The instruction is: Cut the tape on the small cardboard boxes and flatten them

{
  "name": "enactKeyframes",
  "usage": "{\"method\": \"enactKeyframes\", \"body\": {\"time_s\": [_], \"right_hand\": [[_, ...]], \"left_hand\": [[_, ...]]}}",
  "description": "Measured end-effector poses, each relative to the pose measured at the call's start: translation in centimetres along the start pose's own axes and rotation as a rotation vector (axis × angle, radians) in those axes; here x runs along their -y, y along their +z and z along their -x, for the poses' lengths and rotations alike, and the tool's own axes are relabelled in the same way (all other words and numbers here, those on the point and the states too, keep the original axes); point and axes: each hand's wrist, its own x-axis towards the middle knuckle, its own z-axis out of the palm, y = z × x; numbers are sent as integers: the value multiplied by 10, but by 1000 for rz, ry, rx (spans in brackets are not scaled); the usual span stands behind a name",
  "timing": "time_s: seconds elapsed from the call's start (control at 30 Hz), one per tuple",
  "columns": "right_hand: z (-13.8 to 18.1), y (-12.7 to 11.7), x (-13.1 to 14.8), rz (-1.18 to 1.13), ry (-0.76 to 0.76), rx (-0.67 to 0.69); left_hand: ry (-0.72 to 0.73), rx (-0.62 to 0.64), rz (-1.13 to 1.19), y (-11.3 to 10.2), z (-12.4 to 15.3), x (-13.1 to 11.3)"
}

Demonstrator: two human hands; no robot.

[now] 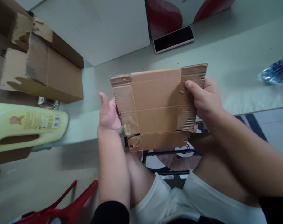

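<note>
The counter (236, 71) carries an open cardboard box (59, 77) at far left. The flattened cardboard sheet (155, 102) is held in the air over the counter's near edge, above the lap. A yellow jug (27, 124) lies on its side at left. The right hand (205, 98) pinches the sheet's stripped right edge, thumb on the face. The left hand (108, 113) clasps the left edge, thumb raised, fingers hidden behind. Risk: the torn, weakened edges may rip under grip pressure, and the sheet would drop.

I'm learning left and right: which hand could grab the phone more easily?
Probably the right hand: it grips the cardboard on the side nearer the phone; the left hand holds the far side.
</note>
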Motion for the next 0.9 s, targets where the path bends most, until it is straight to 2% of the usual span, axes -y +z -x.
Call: {"method": "enactKeyframes", "body": {"time_s": [0.13, 0.23, 0.33, 0.4, 0.47, 0.57, 0.7, 0.83, 0.9], "right_hand": [[-4, -1, 1, -59, -43, -14], [-12, -5, 7, -155, -2, -70], [-19, -13, 14, -207, 76, -116], [-20, -16, 14, -229, 129, -79], [-15, -16, 11, -235, 193, 61], [-2, -9, 5, -186, 268, 279], [13, 1, 12, -217, 331, 305], [24, 8, 30, -240, 385, 336], [32, 11, 35, -206, 385, 322]], "left_hand": [[48, -37, -161, 0, 4, 5], [134, -95, -144, -4, 3, 3], [294, -250, -52, -9, -1, -6], [345, -362, 40, -12, -5, -12], [317, -455, 137, -13, -9, -16], [182, -525, 250, -14, -13, -15], [54, -496, 325, -16, -17, -10], [95, -491, 357, -20, -20, -6], [108, -450, 350, -19, -19, -5]]}}
